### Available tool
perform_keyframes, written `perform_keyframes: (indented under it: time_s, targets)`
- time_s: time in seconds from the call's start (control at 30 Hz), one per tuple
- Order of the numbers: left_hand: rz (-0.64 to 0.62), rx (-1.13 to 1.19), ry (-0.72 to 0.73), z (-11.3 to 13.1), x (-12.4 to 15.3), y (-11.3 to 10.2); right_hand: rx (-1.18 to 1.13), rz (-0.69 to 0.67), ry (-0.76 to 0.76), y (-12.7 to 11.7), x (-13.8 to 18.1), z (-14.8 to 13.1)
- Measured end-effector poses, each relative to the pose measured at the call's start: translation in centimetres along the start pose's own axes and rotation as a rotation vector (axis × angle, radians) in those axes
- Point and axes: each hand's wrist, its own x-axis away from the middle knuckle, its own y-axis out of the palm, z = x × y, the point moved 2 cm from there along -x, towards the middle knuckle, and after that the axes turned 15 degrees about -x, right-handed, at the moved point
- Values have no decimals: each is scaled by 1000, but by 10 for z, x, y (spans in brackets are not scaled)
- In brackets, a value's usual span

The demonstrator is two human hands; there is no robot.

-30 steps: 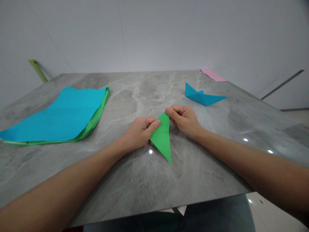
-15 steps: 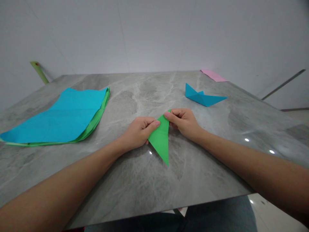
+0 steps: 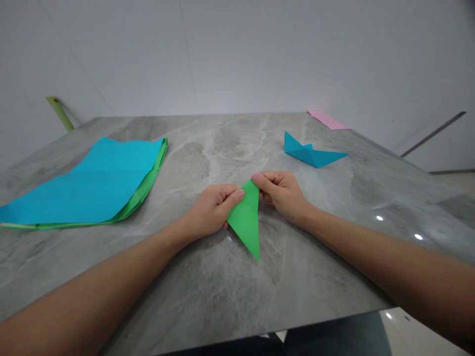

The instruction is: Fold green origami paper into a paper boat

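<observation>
Here, green triangle [image 3: 247,220] pinched between both grips [image 3: 211,207] [image 3: 282,193].

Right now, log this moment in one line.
left hand: holds green paper | right hand: pinches its tip | paper boat: apart

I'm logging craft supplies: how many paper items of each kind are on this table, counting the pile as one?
Green folded triangle: 1
Blue paper boat: 1
Pile of flat sheets: 1
Pink sheet: 1
Total: 4
</observation>
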Motion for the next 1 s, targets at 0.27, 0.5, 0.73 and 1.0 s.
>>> perform_keyframes:
  time_s: [0.27, 0.5, 0.73, 1.0]
  targets:
    - [180, 0, -42, 4, 0, -4, 58, -185, 37, 7, 3, -1]
    - [-57, 139, -44, -1, -3, -4, 114, -169, -16, 4, 4, -5]
    - [-150, 166, -17, -6, -3, -3, 183, -88, -112, 2, 3, -10]
    - [-221, 225, -55, -7, -1, -2, 137, -38, -164, 2, 4, -11]
